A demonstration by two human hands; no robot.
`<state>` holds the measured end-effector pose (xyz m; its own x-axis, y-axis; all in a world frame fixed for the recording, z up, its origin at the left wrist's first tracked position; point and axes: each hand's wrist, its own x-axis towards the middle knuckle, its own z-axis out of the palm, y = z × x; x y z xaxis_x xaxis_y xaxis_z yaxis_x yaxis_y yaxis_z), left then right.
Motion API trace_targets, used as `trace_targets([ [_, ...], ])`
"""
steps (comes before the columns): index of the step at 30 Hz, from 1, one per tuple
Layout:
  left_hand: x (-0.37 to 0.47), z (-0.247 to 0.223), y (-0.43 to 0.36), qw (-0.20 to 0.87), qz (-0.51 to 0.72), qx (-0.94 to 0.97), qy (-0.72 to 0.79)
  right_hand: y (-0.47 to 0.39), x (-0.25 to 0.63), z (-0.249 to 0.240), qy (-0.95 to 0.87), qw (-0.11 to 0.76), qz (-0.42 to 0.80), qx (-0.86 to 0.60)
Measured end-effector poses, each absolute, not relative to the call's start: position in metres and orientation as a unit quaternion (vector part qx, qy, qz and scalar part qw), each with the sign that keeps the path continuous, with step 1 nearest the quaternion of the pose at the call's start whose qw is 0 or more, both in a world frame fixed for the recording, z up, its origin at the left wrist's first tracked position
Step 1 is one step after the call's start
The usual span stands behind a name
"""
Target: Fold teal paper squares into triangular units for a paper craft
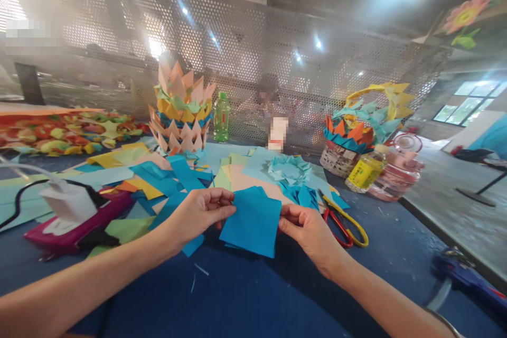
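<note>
Several blue paper squares (253, 222), loosely stacked with their edges not quite lined up, are held up above the dark blue table. My left hand (209, 207) pinches the stack at its left edge, thumb in front. At the right edge my right hand (303, 226) pinches the same stack between thumb and fingers. Just behind lie a folded blue paper piece (303, 195) and a light teal folded paper ring (289, 169). To the right of my right hand rest scissors (348, 222) with red and yellow handles.
Loose coloured paper sheets (150, 177) spread across the left. A magenta power strip (79, 222) with a white charger lies at left. Behind stand a folded-paper basket (180, 116), a green bottle (221, 119) and a yellow-labelled bottle (366, 169). A blue glue gun (467, 277) lies at right.
</note>
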<state>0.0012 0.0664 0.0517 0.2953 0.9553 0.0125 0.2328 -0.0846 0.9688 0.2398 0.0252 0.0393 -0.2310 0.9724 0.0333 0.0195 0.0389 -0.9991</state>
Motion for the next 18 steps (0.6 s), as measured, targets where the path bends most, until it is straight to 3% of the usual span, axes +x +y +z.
trace_targets([
  [18, 0.0005, 0.0501, 0.0672, 0.508, 0.362, 0.62, 0.475, 0.0256, 0.2397, 0.0359, -0.546, 0.45, 0.551, -0.443],
])
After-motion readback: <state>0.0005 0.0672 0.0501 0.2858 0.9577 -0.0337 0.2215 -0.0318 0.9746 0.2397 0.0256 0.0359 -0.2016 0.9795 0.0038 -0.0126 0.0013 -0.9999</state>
